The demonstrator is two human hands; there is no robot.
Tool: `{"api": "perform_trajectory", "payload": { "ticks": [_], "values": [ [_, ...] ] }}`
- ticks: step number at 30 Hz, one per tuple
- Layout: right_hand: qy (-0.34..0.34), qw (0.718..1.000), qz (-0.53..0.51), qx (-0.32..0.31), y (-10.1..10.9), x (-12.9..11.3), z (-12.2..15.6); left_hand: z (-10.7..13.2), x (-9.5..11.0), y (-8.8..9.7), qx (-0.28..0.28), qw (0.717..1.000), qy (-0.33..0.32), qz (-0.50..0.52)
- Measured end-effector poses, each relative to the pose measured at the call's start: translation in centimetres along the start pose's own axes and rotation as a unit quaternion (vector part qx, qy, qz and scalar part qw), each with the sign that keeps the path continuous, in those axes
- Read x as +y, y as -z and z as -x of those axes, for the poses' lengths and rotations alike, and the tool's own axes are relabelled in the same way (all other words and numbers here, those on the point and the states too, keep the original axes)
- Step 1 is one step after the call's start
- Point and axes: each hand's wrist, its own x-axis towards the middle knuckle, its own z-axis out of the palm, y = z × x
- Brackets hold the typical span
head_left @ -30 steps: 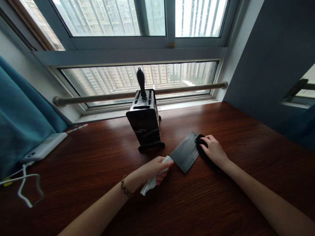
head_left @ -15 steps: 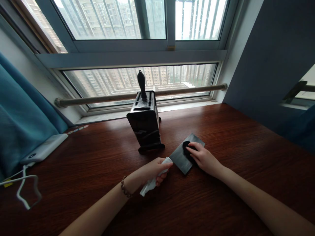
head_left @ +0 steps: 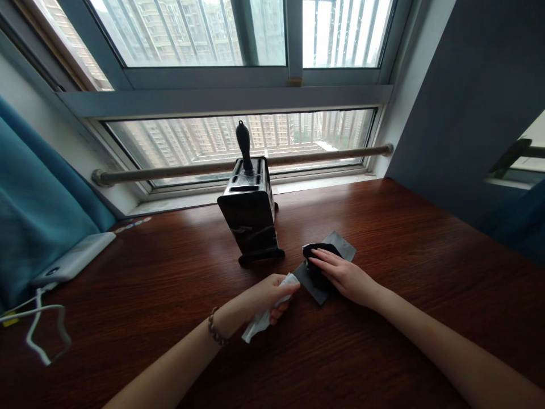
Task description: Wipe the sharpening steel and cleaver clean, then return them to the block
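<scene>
A flat steel cleaver blade [head_left: 344, 244] lies on the dark wooden table [head_left: 383, 358] in front of me. My right hand [head_left: 346, 276] presses a black cloth [head_left: 317, 251] onto the middle of the blade. At the blade's near left corner, my left hand [head_left: 264, 295] is closed round a crumpled white tissue [head_left: 256, 326]. I cannot see the cleaver's handle.
A black knife block [head_left: 251, 224] stands just behind the hands, with one dark knife handle [head_left: 244, 142] sticking up from it. A white power bank [head_left: 74, 260] and white cable [head_left: 38, 326] lie at the left by a teal curtain [head_left: 34, 199]. A window rail [head_left: 323, 154] runs along the back.
My right hand has slid the black cloth leftward across the blade, from its far right end to the middle. My left hand has stayed in place.
</scene>
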Motion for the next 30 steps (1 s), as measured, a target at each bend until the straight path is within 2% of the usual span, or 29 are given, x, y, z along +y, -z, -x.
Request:
{"api": "perform_trajectory", "payload": {
  "ticks": [8,12,15,17,19,22,24,30],
  "values": [
    [-0.130,0.986,0.059,0.080,0.1,5.0,0.4,0.1,0.1,0.0,-0.001,1.000,0.002,0.005],
    [-0.164,0.976,0.089,0.109,0.4,6.5,0.7,0.0,0.1,0.0,0.001,1.000,0.005,0.000],
    [-0.140,0.977,0.098,0.127,1.1,5.3,0.7,0.1,0.2,-0.1,0.010,1.000,0.013,0.009],
    [-0.061,0.989,0.069,0.112,1.5,3.3,0.5,0.1,0.2,-0.1,0.009,1.000,0.016,0.012],
    [0.035,0.998,0.000,0.049,1.7,0.9,0.4,0.0,0.1,-0.1,0.008,1.000,0.011,0.007],
    [0.098,0.992,-0.061,-0.053,1.2,-1.8,0.2,0.0,0.0,0.0,0.011,1.000,0.002,0.002],
    [0.104,0.991,-0.039,-0.074,0.6,-2.5,0.1,0.0,0.0,0.0,0.009,1.000,-0.003,0.002],
    [0.043,0.997,0.049,-0.042,0.2,-1.3,-0.2,0.0,-0.1,0.1,0.007,1.000,0.002,-0.006]
  ]
}}
